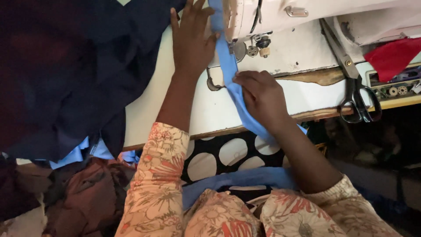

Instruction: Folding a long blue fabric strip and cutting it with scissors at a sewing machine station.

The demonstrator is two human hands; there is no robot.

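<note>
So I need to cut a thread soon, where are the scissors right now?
The black-handled scissors lie on the right side of the sewing table, right of the right hand, just below a red cloth.

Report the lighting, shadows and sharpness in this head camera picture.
Head view: light falls brightly on the white machine bed; the dark navy cloth at left loses its folds in shadow; the floor at lower right is nearly black. The left hand, right hand and blue strip are fairly sharp, and the scissors are slightly soft.
</note>
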